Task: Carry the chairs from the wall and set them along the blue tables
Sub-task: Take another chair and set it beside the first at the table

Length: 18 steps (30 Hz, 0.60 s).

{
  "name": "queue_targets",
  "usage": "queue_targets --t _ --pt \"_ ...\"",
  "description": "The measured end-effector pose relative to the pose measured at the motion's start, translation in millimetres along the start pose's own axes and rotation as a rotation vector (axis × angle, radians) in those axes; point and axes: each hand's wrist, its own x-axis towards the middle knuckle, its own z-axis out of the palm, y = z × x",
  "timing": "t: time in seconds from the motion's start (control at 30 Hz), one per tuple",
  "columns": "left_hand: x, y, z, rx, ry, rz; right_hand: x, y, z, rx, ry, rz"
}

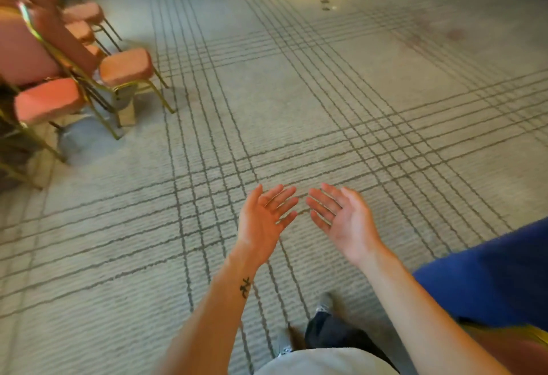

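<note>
Several pink-cushioned chairs with gold metal legs stand in a row at the far left; the nearest full one (pixel 124 67) faces right, another seat (pixel 47 100) sits closer to the left edge. A blue table (pixel 492 279) shows its corner at the lower right. My left hand (pixel 264 217) and my right hand (pixel 341 217) are held out in front of me over the carpet, palms turned up and inward, fingers straight. Both hold nothing and are well apart from the chairs.
Beige carpet (pixel 296 92) with grey grid lines covers the floor ahead. Part of a pink chair (pixel 527 354) with a gold frame shows under the blue table at the lower right. My legs and shoes are below. Doorways or panels stand at the far top.
</note>
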Motion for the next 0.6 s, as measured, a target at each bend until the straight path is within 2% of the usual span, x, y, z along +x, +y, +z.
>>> queue_targets --t 0.3,0.6 --pt "46 81 -80 -0.131 0.19 0.119 114 24 111 -0.104 -0.181 0.134" --pt "132 200 -124 -0.293 0.315 0.296 259 20 254 -0.156 -0.396 0.271"
